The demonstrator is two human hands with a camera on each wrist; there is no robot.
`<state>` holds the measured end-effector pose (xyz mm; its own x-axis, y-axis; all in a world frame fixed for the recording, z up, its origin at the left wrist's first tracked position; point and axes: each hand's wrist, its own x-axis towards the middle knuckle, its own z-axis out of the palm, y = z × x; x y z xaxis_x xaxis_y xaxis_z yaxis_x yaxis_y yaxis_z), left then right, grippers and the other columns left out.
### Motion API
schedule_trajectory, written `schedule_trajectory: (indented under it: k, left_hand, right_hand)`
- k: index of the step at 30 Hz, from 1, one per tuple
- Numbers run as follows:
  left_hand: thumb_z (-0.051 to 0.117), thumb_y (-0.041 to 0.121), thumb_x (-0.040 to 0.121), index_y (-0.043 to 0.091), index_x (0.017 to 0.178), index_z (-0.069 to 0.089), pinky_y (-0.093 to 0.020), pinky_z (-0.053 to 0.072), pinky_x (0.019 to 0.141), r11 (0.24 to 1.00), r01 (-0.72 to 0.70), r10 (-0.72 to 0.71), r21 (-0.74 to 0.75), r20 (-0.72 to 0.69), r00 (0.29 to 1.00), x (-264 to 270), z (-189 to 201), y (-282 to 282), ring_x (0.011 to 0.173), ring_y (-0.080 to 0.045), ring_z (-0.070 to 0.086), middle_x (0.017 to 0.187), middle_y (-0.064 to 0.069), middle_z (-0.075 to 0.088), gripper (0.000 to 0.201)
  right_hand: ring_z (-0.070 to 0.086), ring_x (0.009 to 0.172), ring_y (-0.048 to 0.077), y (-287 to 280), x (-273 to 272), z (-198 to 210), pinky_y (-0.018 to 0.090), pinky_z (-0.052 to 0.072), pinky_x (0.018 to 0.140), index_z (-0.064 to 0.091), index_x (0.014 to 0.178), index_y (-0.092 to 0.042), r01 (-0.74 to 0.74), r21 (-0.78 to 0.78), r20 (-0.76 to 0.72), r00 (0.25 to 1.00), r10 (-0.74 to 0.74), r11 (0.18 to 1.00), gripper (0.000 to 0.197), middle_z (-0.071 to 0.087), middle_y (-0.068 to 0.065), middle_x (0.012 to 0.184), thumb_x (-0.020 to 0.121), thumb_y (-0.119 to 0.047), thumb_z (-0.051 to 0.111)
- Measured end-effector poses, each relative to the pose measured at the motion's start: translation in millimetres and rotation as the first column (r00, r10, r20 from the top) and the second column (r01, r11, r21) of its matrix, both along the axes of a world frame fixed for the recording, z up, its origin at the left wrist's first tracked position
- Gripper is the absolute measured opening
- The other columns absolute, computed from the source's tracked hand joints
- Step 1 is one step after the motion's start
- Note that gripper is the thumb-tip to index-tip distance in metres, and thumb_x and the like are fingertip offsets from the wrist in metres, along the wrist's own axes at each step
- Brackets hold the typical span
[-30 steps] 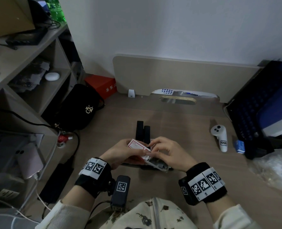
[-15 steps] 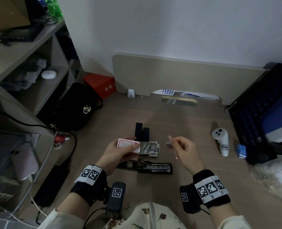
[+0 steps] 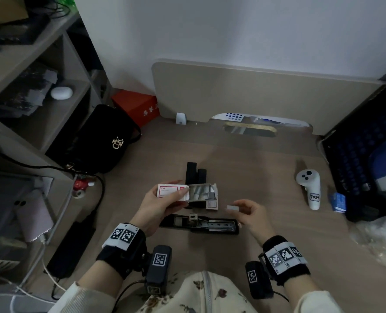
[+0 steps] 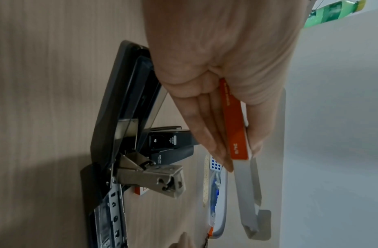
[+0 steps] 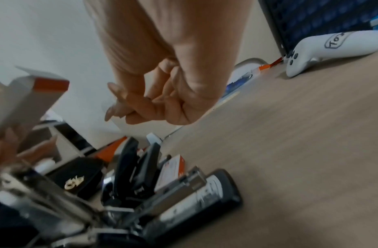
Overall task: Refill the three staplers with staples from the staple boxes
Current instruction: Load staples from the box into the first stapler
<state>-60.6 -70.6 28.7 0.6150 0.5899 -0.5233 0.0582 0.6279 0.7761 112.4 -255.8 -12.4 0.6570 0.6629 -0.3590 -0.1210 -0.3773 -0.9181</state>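
Head view shows the left hand (image 3: 158,205) gripping a small white-and-orange cardboard staple box (image 3: 172,192) above the wood-grain counter (image 3: 278,256), its inner tray (image 3: 202,192) slid out (grey staples inside). The right hand (image 3: 250,214) pinches a short grey strip of staples (image 3: 231,207) just above the long black stapler (image 3: 200,223), which lies opened flat; two more black staplers (image 3: 195,173) stand behind
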Motion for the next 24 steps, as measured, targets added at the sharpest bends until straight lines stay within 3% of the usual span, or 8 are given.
schedule_trajectory:
  k: [3, 5, 8, 10, 13, 24]
  left_hand:
    - [0.082, 0.014, 0.065, 0.007, 0.110, 0.065, -0.031, 0.061, 0.078, 1.000, -0.020, 0.020, -0.014, -0.013, 1.000, -2.5, -1.8, 2.4, 0.079, -0.019, 0.073, 0.092, -0.009, 0.075, 0.049]
    - [0.083, 0.014, 0.065, 0.006, 0.110, 0.065, -0.033, 0.061, 0.081, 1.000, -0.012, 0.012, -0.013, -0.022, 1.000, -3.5, -2.5, 3.2, 0.082, -0.020, 0.072, 0.094, -0.010, 0.074, 0.049]
    - [0.083, 0.014, 0.066, 0.007, 0.108, 0.065, -0.034, 0.061, 0.080, 1.000, 0.008, -0.008, 0.002, -0.042, 0.999, -1.9, -2.2, 3.2, 0.079, -0.021, 0.072, 0.091, -0.009, 0.074, 0.046]
    - [0.081, 0.012, 0.070, 0.007, 0.106, 0.065, -0.033, 0.061, 0.078, 1.000, 0.017, -0.016, 0.005, -0.048, 0.999, -0.9, -1.8, 2.8, 0.078, -0.021, 0.073, 0.088, -0.007, 0.075, 0.040]
    - [0.081, 0.012, 0.069, 0.009, 0.103, 0.065, -0.031, 0.061, 0.074, 1.000, 0.013, -0.012, 0.007, -0.052, 0.999, -0.9, -1.4, 2.6, 0.078, -0.021, 0.073, 0.087, -0.007, 0.075, 0.038]
    - [0.084, 0.015, 0.066, 0.007, 0.109, 0.064, -0.033, 0.061, 0.078, 1.000, 0.026, -0.026, 0.001, -0.087, 0.996, -0.3, 0.0, 3.5, 0.083, -0.022, 0.073, 0.089, -0.007, 0.076, 0.048]
  right_hand:
    - [0.057, 0.072, 0.015, 2.0, -3.5, -14.3, 0.014, 0.044, 0.058, 0.067, 0.076, -0.019, -0.084, -0.141, 0.156, 0.982, 0.106, 0.986, 0.015, 0.062, 0.002, 0.079, 0.072, -0.015, 0.081]
    - [0.052, 0.070, 0.010, 1.1, -4.9, -22.7, 0.017, 0.037, 0.060, 0.061, 0.067, -0.033, -0.194, -0.269, 0.283, 0.920, 0.270, 0.943, 0.022, 0.053, -0.005, 0.078, 0.070, -0.027, 0.082]
    - [0.050, 0.073, 0.005, 2.3, -9.2, -32.2, 0.018, 0.032, 0.059, 0.065, 0.075, -0.030, -0.278, -0.404, 0.343, 0.837, 0.426, 0.872, 0.015, 0.047, -0.009, 0.082, 0.074, -0.040, 0.076]
    - [0.049, 0.076, 0.007, 3.1, -12.8, -40.3, 0.020, 0.032, 0.059, 0.069, 0.088, -0.025, -0.271, -0.453, 0.379, 0.804, 0.458, 0.850, 0.022, 0.043, -0.013, 0.082, 0.078, -0.044, 0.072]
    - [0.047, 0.082, 0.006, 3.9, -16.9, -48.0, 0.024, 0.036, 0.064, 0.068, 0.096, -0.026, -0.264, -0.483, 0.435, 0.756, 0.490, 0.835, 0.025, 0.040, -0.016, 0.083, 0.082, -0.047, 0.066]
    - [0.050, 0.083, 0.007, 0.8, -14.7, -53.0, 0.026, 0.043, 0.072, 0.069, 0.094, -0.021, -0.257, -0.412, 0.420, 0.798, 0.433, 0.874, 0.030, 0.041, -0.018, 0.082, 0.079, -0.047, 0.069]
